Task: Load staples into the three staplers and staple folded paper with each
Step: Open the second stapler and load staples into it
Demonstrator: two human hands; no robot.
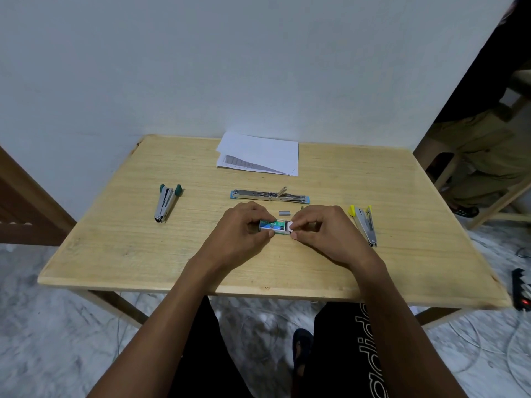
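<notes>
Left hand (244,225) grips staple box (273,225); right hand (319,228) pinches its end flap. Step: fetching staples. Next, likely: seat strip (284,213) in opened blue stapler (270,195).

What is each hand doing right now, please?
Left hand: grips the staple box.
Right hand: pinches the white end of the same box.

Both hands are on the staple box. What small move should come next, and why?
Probably push the box tray shut with the right hand while the left hand holds it: a strip of staples lies loose near the opened blue stapler, ready to load.
</notes>
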